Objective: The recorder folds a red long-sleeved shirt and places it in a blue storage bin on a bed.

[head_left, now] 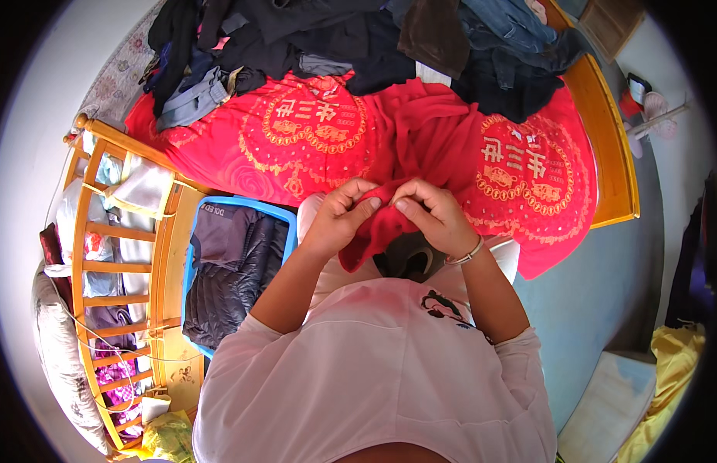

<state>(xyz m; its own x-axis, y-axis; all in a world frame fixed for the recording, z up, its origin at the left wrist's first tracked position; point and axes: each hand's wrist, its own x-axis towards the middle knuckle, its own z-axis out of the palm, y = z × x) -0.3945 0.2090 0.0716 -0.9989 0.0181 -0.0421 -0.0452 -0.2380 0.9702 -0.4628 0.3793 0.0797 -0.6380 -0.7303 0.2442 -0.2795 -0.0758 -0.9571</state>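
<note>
My left hand (345,215) and my right hand (432,215) pinch the near end of a red knit garment (416,139) between thumbs and fingers, close together above my lap. One end of the cloth hangs below my hands; the rest spreads away over a bed with a red, gold-patterned cover (312,144). A bracelet circles my right wrist. What kind of garment it is cannot be told from its folds.
Dark clothes (335,35) and blue jeans (503,26) lie heaped across the bed's far side. A blue plastic bin (292,217) with a folded black puffer jacket (222,295) stands at left, beside a slatted wooden crib (116,266). The wooden bed frame (610,144) edges the right.
</note>
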